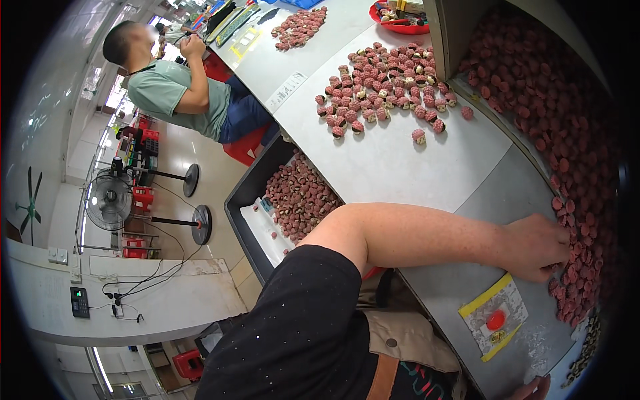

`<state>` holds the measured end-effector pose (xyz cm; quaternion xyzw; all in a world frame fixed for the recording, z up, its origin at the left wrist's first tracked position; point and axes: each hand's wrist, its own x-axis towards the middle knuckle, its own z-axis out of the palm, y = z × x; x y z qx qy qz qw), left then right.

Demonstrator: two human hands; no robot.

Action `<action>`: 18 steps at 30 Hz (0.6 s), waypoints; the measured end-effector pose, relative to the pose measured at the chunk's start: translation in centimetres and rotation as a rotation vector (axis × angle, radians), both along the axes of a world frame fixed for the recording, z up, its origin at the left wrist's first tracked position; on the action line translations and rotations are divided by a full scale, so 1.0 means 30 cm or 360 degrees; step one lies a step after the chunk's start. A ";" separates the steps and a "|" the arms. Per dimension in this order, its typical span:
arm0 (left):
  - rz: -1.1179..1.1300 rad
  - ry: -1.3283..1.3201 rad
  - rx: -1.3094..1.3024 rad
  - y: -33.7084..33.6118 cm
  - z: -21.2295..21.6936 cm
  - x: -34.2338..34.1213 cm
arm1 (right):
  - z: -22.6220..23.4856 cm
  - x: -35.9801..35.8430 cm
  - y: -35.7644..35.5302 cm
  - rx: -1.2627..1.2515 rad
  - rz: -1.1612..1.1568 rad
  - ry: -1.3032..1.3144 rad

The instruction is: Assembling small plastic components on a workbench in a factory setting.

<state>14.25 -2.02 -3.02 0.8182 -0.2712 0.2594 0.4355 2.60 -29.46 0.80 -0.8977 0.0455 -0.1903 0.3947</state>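
Observation:
My left hand (535, 248) reaches across the table to a big heap of pink bumpy plastic pieces (573, 260) on the right. Its fingers curl down at the edge of the heap; what lies under them is hidden. Just the fingertips of my right hand (532, 389) show at the lower edge, apart and with nothing visible in them. Between the hands lies a flat patterned sheet with yellow tape borders (494, 315), with a small round red object (495, 320) on it.
Round pink-and-dark assembled pieces (387, 87) lie scattered across the white table (400, 173). A grey bin (250, 220) of similar pieces stands beside the table. A red tray (400, 25) holds small items. A seated person (193, 93) works at the far left; standing fans (110, 199) are behind.

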 end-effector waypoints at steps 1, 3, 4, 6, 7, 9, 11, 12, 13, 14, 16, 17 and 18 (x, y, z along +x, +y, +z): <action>-0.0003 -0.0003 0.0002 0.000 0.002 -0.001 | -0.002 0.001 -0.006 0.0002 -0.0003 -0.0003; -0.0003 0.0007 0.0002 0.001 0.007 -0.002 | -0.010 0.001 -0.029 0.0004 0.0082 -0.0027; -0.0006 0.0005 0.0009 0.003 0.013 -0.004 | -0.012 -0.003 -0.036 0.0010 0.0079 -0.0029; -0.0044 0.0042 -0.0028 0.008 0.027 -0.009 | -0.014 -0.009 -0.048 0.0056 0.0016 0.0058; -0.0049 0.0043 -0.0024 0.006 0.028 -0.008 | -0.014 -0.010 -0.050 0.0060 0.0012 0.0059; -0.0009 0.0040 0.0020 0.002 0.026 -0.006 | -0.015 -0.008 -0.051 0.0068 0.0111 -0.0010; -0.0003 0.0030 0.0019 -0.001 0.023 -0.003 | 0.001 -0.008 -0.021 0.0063 0.0075 -0.0011; 0.0004 0.0018 0.0013 -0.003 0.022 -0.002 | 0.006 -0.008 -0.011 0.0053 0.0041 -0.0014; 0.0003 0.0018 0.0013 -0.003 0.021 -0.002 | 0.002 -0.007 -0.018 0.0053 0.0040 -0.0014; 0.0008 0.0026 0.0021 -0.003 0.020 -0.002 | -0.006 -0.007 -0.032 0.0057 0.0078 -0.0036; 0.0015 0.0035 0.0031 -0.002 0.021 -0.002 | -0.007 -0.007 -0.035 0.0063 0.0117 -0.0057; -0.0003 0.0042 0.0018 0.000 0.025 -0.005 | -0.001 -0.010 -0.028 0.0095 0.0081 -0.0023; -0.0020 0.0049 0.0004 0.001 0.027 -0.006 | 0.002 -0.011 -0.025 0.0127 0.0046 0.0011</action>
